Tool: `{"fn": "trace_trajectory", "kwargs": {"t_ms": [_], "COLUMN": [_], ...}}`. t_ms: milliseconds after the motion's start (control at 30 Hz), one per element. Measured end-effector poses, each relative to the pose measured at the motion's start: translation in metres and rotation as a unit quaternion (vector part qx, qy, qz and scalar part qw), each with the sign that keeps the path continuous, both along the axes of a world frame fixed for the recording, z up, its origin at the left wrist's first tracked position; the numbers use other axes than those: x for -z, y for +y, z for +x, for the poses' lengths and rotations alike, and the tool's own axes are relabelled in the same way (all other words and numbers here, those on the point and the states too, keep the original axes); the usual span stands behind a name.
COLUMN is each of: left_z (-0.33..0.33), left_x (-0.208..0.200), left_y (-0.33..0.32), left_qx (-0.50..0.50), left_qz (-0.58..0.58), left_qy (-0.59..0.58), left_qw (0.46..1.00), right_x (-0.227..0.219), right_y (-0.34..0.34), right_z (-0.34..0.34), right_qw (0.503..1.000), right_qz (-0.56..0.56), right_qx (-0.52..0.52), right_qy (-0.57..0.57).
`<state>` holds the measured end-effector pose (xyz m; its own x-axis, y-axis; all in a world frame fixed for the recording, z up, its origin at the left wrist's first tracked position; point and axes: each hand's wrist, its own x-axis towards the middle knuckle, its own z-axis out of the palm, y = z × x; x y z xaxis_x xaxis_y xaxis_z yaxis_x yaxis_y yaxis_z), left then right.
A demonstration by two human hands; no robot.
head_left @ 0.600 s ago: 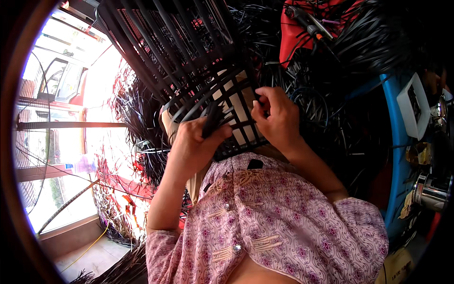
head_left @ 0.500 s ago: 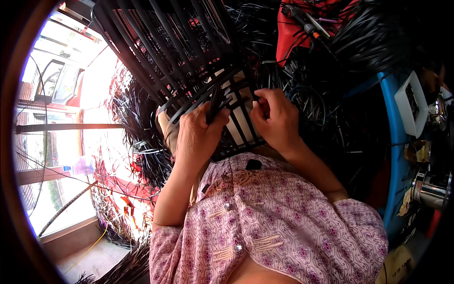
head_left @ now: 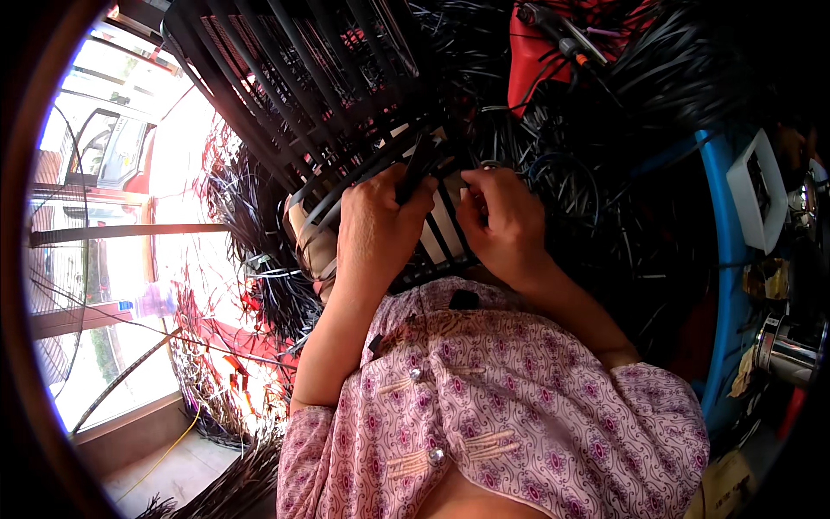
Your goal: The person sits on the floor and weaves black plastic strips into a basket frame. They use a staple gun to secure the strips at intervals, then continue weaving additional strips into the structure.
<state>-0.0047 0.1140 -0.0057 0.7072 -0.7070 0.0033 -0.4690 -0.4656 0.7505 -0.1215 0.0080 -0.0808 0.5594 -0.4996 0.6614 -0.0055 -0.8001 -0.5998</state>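
Observation:
A black basket of flat strips (head_left: 285, 78), partly woven, rises in front of me, its lower end close to my lap. My left hand (head_left: 380, 216) is closed near that lower end. A narrow black piece (head_left: 419, 160) sticks up between its thumb and fingers; whether it is a strip or a tool I cannot tell. To its right my right hand (head_left: 506, 221) is curled, thumb against the forefinger, at the basket's right edge. What it pinches, if anything, is hidden. Pale material (head_left: 443, 229) shows between the dark strips below and between the hands.
Heaps of loose black strips (head_left: 259, 208) lie left and right of the basket. At the back right are a red surface (head_left: 527, 65) and a dark tool with an orange band (head_left: 571, 50). A blue edge (head_left: 718, 216) and a white tray (head_left: 759, 195) stand at the right.
My left hand has moved a little right and upward with the black piece, nearer to my right hand. The right hand is nearly where it was.

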Motion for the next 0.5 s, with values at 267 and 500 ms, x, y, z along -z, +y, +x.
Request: {"fn": "trace_trajectory", "kwargs": {"t_ms": [267,500], "left_z": [0.002,0.006], "left_x": [0.009,0.006], "left_y": [-0.005,-0.011], "left_qx": [-0.026,-0.03], "left_qz": [-0.018,-0.024], "left_qy": [-0.022,-0.025], "left_qw": [0.999,0.999], "right_x": [0.008,0.023], "right_y": [-0.005,-0.02], "right_z": [0.008,0.004], "right_qw": [1.0,0.947], "right_qz": [-0.015,0.301], "right_qx": [-0.017,-0.062], "right_qy": [-0.022,-0.091]}}
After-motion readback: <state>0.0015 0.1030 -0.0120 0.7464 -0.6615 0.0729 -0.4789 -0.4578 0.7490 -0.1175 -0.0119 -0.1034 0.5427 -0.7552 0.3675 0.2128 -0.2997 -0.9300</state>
